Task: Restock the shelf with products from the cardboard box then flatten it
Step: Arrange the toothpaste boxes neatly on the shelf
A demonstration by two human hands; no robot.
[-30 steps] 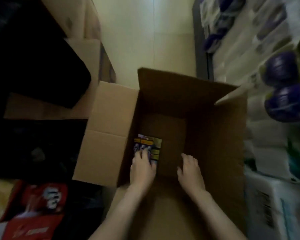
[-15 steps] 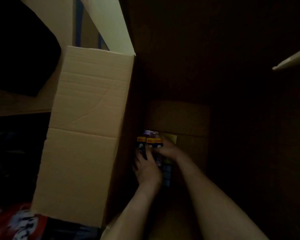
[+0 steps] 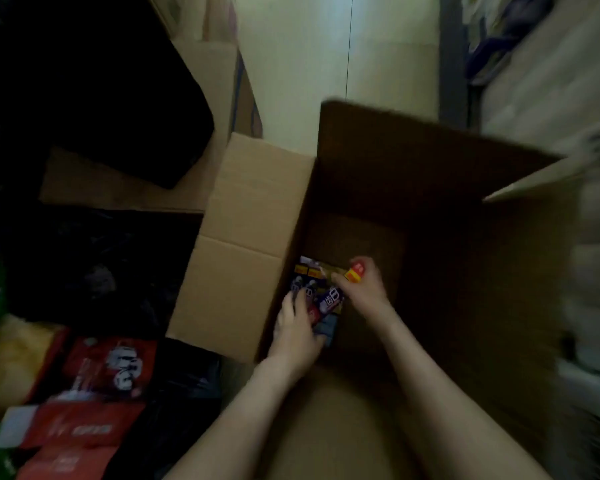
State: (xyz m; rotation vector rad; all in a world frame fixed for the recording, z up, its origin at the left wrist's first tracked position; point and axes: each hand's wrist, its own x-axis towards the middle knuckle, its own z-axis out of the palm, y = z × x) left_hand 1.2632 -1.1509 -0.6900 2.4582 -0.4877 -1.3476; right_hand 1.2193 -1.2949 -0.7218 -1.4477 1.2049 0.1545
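1. Since the frame half a second earlier, the view had drawn back out of the cardboard box (image 3: 430, 174). Its rim, the pale floor (image 3: 326, 64) and the blurred shelf (image 3: 541, 98) at right showed again, and the right hand (image 3: 366, 292) had come off the pile with one pack.
2. Box edges: the left flap (image 3: 246, 237) lay folded outward, the far wall stood upright, and the right flap (image 3: 527, 185) slanted in over the opening. Bare brown box bottom showed beyond and to the right of both hands.
3. The packs (image 3: 309, 278) were dark-printed with yellow labels. They sat in the near-left corner of the box bottom, against the left wall.
4. The right hand pinched the red-and-yellow pack (image 3: 355, 274), which was tilted above the pile.
5. The left hand (image 3: 297, 327) lay over the packs. Blur hid whether its fingers gripped them.
6. Outside, left of the box, lay the red bags (image 3: 101, 375) and a black bag (image 3: 84, 81).
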